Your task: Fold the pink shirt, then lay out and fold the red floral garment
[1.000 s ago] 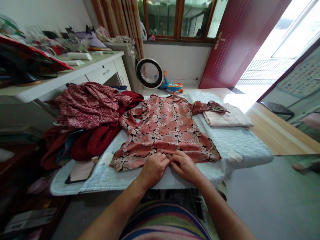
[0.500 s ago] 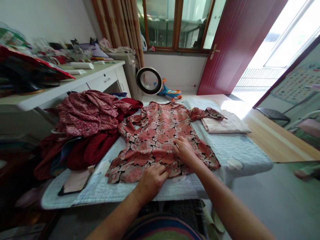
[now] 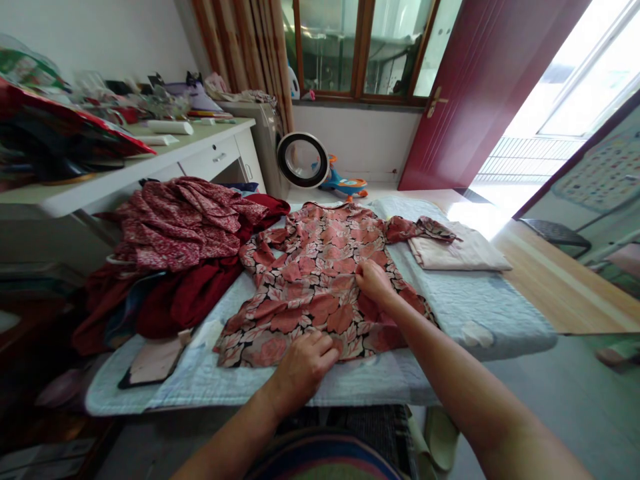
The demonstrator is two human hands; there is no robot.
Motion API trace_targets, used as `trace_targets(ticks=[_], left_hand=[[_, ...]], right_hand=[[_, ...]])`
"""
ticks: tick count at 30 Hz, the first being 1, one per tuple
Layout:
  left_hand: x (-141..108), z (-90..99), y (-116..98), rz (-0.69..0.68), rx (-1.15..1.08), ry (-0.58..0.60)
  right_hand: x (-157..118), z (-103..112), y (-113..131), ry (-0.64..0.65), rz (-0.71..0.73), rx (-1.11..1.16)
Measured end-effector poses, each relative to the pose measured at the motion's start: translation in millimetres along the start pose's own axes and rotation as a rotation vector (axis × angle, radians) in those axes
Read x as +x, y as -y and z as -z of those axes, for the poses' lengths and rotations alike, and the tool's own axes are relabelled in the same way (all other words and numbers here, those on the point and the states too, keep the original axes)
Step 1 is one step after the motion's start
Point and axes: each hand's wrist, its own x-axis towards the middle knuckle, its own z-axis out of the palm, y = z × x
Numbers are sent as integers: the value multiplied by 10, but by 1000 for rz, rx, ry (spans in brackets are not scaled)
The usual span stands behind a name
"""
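A floral blouse (image 3: pixel 320 267) in pink, black and beige lies spread on a pale blue padded cover (image 3: pixel 480 307), its neckline away from me. My left hand (image 3: pixel 307 363) is closed at the near hem, fingers curled on the fabric. Farther up, right of the blouse's middle, my right hand (image 3: pixel 374 280) pinches the cloth between thumb and fingers. The blouse's right sleeve reaches over a folded cream cloth (image 3: pixel 465 250).
On the left are heaped a red patterned garment (image 3: pixel 185 220) and dark red clothes (image 3: pixel 190 300). A pinkish flat pad (image 3: pixel 154 360) lies at the near left. A white desk (image 3: pixel 205 157), an open round washer door (image 3: pixel 303 160) and a toy car (image 3: pixel 345 181) stand beyond.
My right hand has gone from flatter fingers on the blouse to a pinch, slightly farther up and right. My left hand stays at the hem. The view has shifted slightly.
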Motion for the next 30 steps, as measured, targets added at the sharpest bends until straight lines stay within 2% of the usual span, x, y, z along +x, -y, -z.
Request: trace_targets(ticks=[2, 5, 10, 12, 14, 17, 24, 27, 30], left_hand=[[2, 4, -4, 8, 1, 38], [17, 33, -10, 31, -17, 79], [49, 109, -3, 58, -131, 120], [65, 128, 1, 61, -159, 132], [81, 139, 3, 63, -169, 138], [90, 145, 9, 62, -171, 130], [67, 129, 33, 71, -168, 99], [69, 110, 30, 65, -149, 99], [70, 96, 28, 48, -134, 94]], right_hand=[[46, -1, -23, 1, 34, 16], [139, 69, -125, 68, 90, 42], [196, 433, -495, -4, -26, -49], [134, 564, -634, 68, -115, -197], [47, 638, -728, 205, -176, -304], [-58, 680, -797, 324, -183, -316], [-141, 773, -881, 156, -278, -239], [-295, 720, -878, 124, -324, -179], [-522, 645, -834, 139, -303, -109]])
